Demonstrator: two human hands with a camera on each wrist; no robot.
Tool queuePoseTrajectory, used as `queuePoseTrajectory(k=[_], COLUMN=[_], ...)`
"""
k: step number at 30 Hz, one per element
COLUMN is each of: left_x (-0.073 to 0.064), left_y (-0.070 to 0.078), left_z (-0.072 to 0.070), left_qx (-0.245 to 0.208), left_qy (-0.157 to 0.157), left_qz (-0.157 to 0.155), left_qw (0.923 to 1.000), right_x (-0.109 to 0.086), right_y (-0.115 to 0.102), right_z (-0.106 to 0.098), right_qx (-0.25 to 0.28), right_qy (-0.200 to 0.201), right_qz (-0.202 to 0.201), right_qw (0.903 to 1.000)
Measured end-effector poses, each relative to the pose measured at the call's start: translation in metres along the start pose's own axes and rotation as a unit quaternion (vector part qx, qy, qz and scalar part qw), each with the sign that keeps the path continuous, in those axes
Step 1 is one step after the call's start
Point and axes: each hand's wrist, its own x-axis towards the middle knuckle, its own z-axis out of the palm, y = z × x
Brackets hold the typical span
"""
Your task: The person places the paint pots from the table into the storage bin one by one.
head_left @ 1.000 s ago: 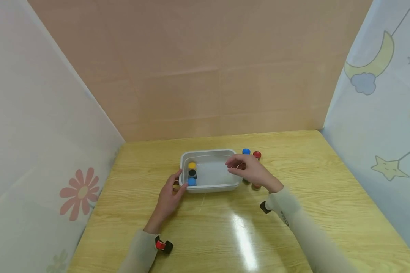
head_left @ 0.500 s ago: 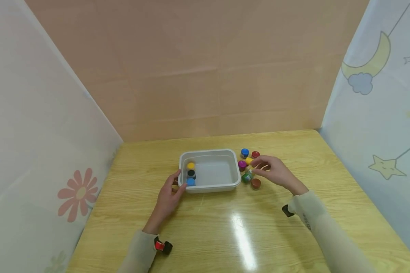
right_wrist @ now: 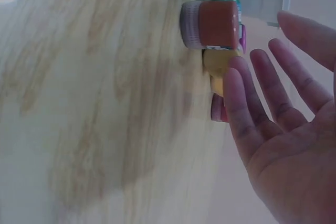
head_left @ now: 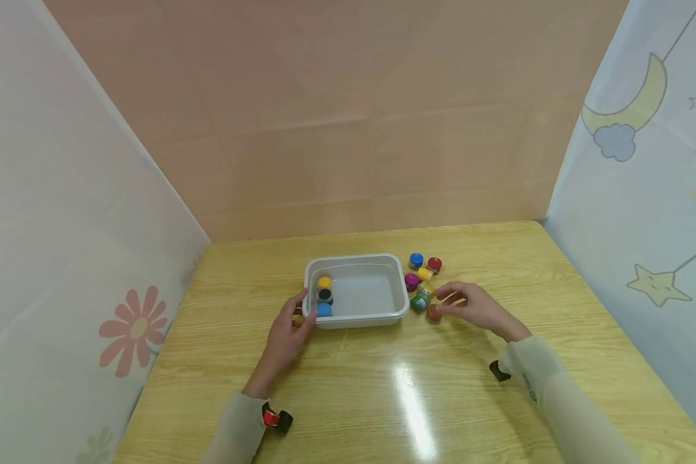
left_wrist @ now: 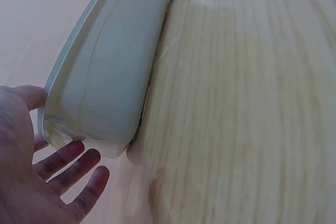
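My left hand (head_left: 287, 328) rests at the left front corner of the grey-white plastic tray (head_left: 359, 319). In the left wrist view its thumb touches the rim, and the other fingers spread loosely beside the tray's end. My right hand (head_left: 475, 306) is beside a small brown paint jar (head_left: 435, 314), holding nothing; in the right wrist view its fingers (right_wrist: 270, 80) are extended, apart from that jar. Around it are green (head_left: 420, 303), purple (head_left: 412, 281), blue (head_left: 416, 260), red (head_left: 434, 265) and yellow (head_left: 425, 274) paint jars, some lying tilted.
Inside the tray's left end stand three paint jars in a row: yellow (head_left: 324, 282), black (head_left: 325, 295) and light blue (head_left: 323, 310). The wooden table (head_left: 348, 399) is bounded by a tan backdrop (head_left: 348, 161) and printed side walls.
My right hand has moved from over the tray's right end to the right, then slightly forward to the brown jar, uncovering the jar cluster. The left hand stays at the tray corner.
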Motion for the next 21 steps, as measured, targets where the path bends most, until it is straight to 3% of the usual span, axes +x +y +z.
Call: queuePoseTrajectory(k=[9, 21], left_x=[0.000, 0.001], left_y=[0.000, -0.001], left_z=[0.001, 0.001], left_qx=[-0.002, 0.000], left_qy=[-0.001, -0.005], left_qz=[-0.004, -0.016], left_qw=[1.0000, 0.9999], right_x=[0.004, 0.012], right_y=[0.006, 0.014], right_z=[0.009, 0.015], right_qx=[0.019, -0.012], right_qy=[-0.039, -0.039], right_qz=[-0.002, 0.004], right_qw=[0.9990, 0.9992])
